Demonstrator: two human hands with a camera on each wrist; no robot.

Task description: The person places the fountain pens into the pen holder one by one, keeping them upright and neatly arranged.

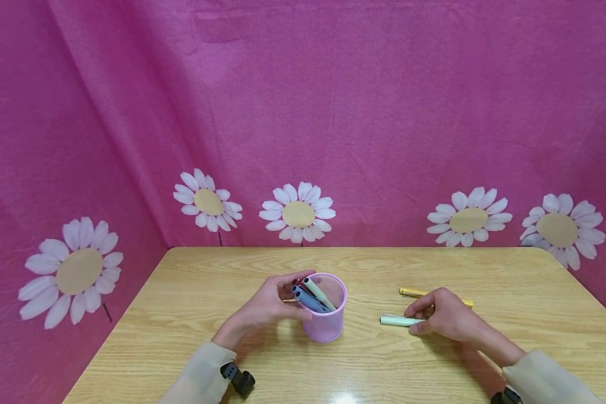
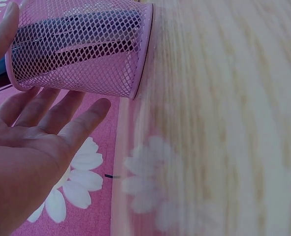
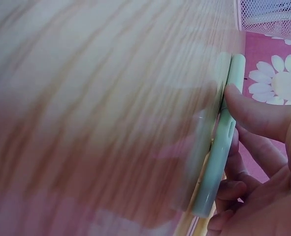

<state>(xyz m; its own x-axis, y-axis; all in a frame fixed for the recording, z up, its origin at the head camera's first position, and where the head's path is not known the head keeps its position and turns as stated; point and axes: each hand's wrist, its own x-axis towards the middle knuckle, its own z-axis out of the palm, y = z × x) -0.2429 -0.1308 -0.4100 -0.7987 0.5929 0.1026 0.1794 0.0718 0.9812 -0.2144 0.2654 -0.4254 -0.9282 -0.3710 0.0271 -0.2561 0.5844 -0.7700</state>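
Pale green pen [image 1: 398, 320], capped, lying flat

Head overview; wrist close-ups, shared table [image 1: 485, 269]

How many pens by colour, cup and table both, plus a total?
Red pen in the cup: 1
Blue pens in the cup: 2
Pale pen in the cup: 1
Mint green pen on the table, under the right hand: 1
Yellow pen on the table: 1
Total: 6 pens in view; the pink mesh cup may hide more.
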